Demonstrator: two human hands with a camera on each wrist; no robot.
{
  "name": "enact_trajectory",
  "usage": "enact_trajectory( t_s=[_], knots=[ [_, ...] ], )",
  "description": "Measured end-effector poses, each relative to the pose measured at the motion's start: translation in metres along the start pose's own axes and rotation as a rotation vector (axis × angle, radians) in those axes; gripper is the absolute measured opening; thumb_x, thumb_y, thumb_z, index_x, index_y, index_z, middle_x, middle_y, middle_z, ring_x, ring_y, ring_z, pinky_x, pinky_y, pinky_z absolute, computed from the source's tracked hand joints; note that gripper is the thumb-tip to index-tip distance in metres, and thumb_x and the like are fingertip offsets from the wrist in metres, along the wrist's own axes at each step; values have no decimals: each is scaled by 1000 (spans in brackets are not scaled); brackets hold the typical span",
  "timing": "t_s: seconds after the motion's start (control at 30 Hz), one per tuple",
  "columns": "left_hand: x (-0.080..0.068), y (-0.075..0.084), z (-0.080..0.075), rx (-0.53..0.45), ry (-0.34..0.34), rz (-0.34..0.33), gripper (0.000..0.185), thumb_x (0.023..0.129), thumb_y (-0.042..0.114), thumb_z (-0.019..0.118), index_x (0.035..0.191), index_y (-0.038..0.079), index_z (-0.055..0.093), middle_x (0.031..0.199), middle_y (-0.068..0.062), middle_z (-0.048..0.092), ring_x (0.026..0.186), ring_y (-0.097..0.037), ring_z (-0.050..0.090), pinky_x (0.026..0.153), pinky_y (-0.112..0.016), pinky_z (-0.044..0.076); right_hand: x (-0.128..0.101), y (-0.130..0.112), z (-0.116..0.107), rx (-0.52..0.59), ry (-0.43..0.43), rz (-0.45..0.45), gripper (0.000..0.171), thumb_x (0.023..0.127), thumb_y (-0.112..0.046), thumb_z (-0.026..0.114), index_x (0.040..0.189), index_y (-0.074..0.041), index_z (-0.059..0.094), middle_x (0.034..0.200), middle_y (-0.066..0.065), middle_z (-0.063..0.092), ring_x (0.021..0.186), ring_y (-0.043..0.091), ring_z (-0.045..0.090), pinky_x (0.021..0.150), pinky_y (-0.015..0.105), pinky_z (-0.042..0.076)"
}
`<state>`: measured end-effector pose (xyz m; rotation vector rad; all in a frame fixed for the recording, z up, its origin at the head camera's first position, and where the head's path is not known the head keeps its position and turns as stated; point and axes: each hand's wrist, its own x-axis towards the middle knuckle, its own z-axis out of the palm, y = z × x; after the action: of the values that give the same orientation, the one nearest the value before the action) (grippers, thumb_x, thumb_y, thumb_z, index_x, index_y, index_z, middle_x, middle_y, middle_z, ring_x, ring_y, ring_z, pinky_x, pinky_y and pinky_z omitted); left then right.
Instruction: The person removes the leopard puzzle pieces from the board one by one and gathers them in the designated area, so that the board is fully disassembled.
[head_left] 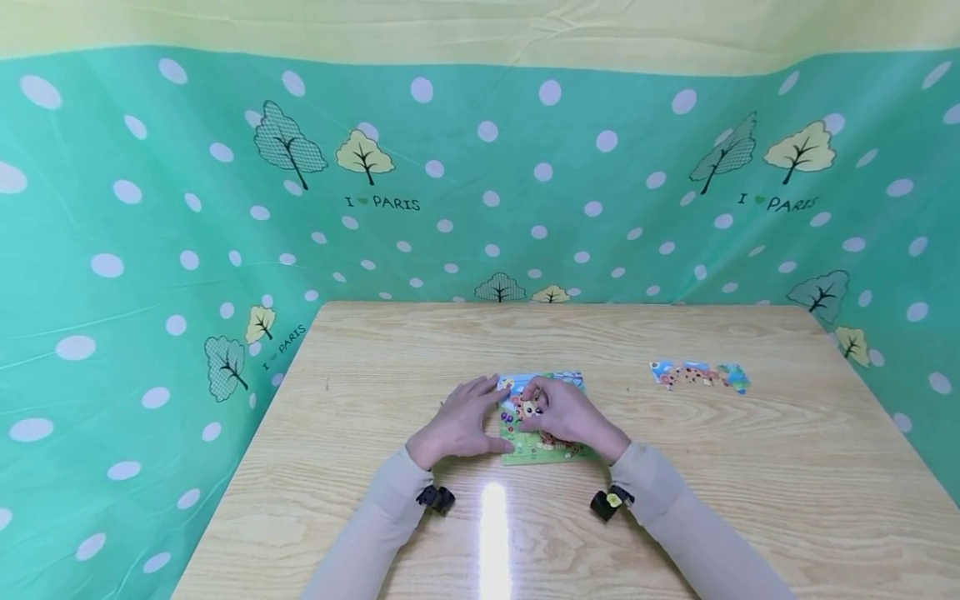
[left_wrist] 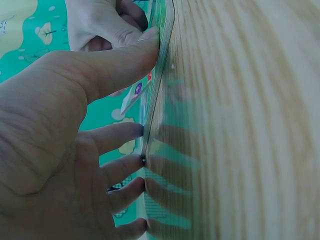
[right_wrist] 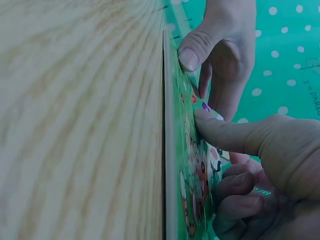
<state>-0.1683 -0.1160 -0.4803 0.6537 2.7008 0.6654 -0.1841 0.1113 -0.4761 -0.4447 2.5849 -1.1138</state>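
A flat jigsaw puzzle board (head_left: 525, 457) with a green border and a cartoon animal picture lies on the table. My right hand (head_left: 567, 412) pinches a puzzle piece (head_left: 530, 409) between thumb and fingers over the board. In the left wrist view that piece (left_wrist: 136, 91) is tilted up from the board. My left hand (head_left: 461, 422) rests along the board's left side, thumb (left_wrist: 145, 47) on its near edge and the other fingers spread, their tips touching down by the far left corner. The right fingers cover part of the picture.
Several loose puzzle pieces (head_left: 701, 375), spotted and blue, lie grouped on the wooden table (head_left: 360, 400) to the right of the board. A green dotted cloth (head_left: 450, 192) hangs behind and at both sides. Light glares on the table's near part.
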Motion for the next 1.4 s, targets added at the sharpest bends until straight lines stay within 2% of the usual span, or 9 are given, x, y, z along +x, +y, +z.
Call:
enact_trajectory(
  t_s=[0.23, 0.33, 0.47, 0.7, 0.9, 1.03, 1.13, 1.27, 1.4],
  knots=[
    [0, -1, 0, -5, 2, -3, 99, 86, 53, 85, 166, 17, 39, 178, -10, 24, 166, -35, 19, 136, -59, 11, 3, 5, -2, 34, -19, -19, 34, 84, -21, 93, 105, -12, 68, 92, 1, 64, 81, 15, 56, 72, 28, 48],
    [0, -1, 0, -6, 3, -4, 100, 85, 53, 85, 166, 17, 39, 178, -10, 23, 166, -35, 19, 136, -59, 11, 6, 10, -2, 73, -32, -46, 27, 89, -19, 88, 105, -11, 69, 96, 3, 68, 87, 15, 60, 79, 29, 51],
    [0, -1, 1, -3, 2, -6, 100, 85, 53, 85, 166, 17, 39, 178, -9, 23, 166, -35, 18, 136, -59, 11, 7, 15, -4, 162, -48, -50, 18, 96, -16, 80, 108, -8, 70, 97, 5, 72, 88, 16, 65, 80, 31, 54],
    [1, -1, 1, -1, 5, -7, 100, 85, 53, 85, 166, 17, 39, 179, -9, 23, 166, -35, 19, 136, -59, 12, 5, 18, -9, 274, -49, -21, 26, 99, -20, 76, 118, -4, 70, 98, 7, 77, 85, 16, 71, 77, 28, 59],
    [1, -1, 1, 0, 3, -10, 100, 85, 53, 85, 166, 17, 39, 179, -8, 23, 166, -34, 19, 136, -59, 12, 3, 21, -13, 254, -16, 1, 26, 102, -28, 72, 121, -10, 73, 90, 4, 74, 79, 16, 65, 73, 28, 52],
    [1, 0, 1, -4, 5, -10, 100, 85, 53, 85, 166, 17, 40, 178, -9, 23, 166, -34, 19, 136, -58, 11, 2, 24, -16, 251, 15, 21, 28, 102, -30, 72, 123, -12, 73, 98, 4, 79, 86, 17, 70, 75, 31, 53],
    [1, 0, 1, -2, 7, -11, 99, 85, 53, 85, 166, 18, 40, 178, -9, 24, 166, -34, 19, 136, -58, 12, 2, 27, -19, 258, 42, 27, 30, 101, -32, 74, 124, -12, 73, 101, 5, 81, 86, 18, 71, 73, 30, 54],
    [1, 0, 2, -5, 7, -12, 100, 84, 53, 86, 166, 18, 40, 178, -9, 24, 166, -34, 19, 136, -58, 11, 0, 31, -22, 279, 80, 26, 31, 100, -30, 76, 123, -10, 73, 96, 5, 81, 79, 18, 69, 68, 27, 55],
    [1, -1, 2, -13, 8, -10, 100, 85, 52, 86, 166, 17, 39, 178, -9, 23, 166, -34, 18, 137, -58, 11, -2, 33, -24, 331, 82, 34, 30, 100, -25, 76, 123, -7, 73, 87, 10, 78, 70, 19, 67, 59, 26, 56]
  ],
)
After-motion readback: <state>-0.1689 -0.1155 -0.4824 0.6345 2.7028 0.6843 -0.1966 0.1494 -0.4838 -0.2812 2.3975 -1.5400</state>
